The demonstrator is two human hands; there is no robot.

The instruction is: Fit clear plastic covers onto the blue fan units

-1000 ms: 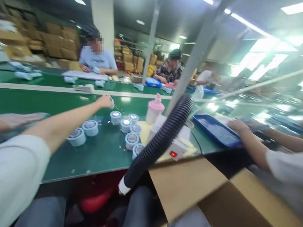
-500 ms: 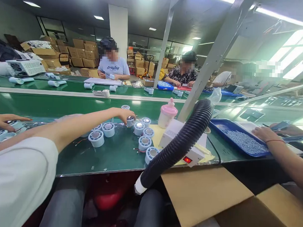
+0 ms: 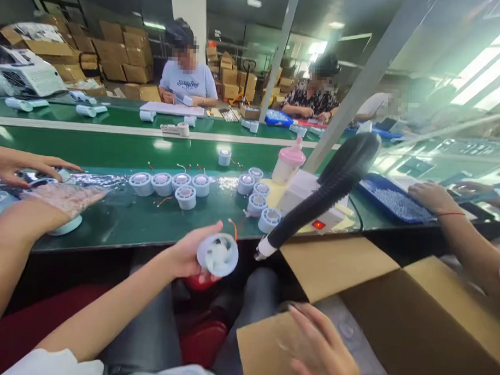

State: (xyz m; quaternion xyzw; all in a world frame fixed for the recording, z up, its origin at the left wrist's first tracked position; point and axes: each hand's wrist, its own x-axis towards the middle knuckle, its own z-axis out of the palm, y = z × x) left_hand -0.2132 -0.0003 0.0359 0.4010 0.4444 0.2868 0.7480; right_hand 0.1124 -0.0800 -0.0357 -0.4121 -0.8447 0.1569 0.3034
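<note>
Because the small round pale-blue plastic fan housing (image 3: 217, 255) is pinched only at its rim by the left hand (image 3: 187, 256), off the table edge above the lap, it could be dropped. The right hand (image 3: 322, 348), fingers spread and empty, is rested on the brown cardboard box flap (image 3: 265, 341). Further housings (image 3: 186, 197) are lined up on the green table (image 3: 121, 221).

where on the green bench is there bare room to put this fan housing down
Bare green mat lies along the near edge, between the gloved hand and the black hose. The row of fan housings and the cluster beside the pink bottle are crowded.
</note>
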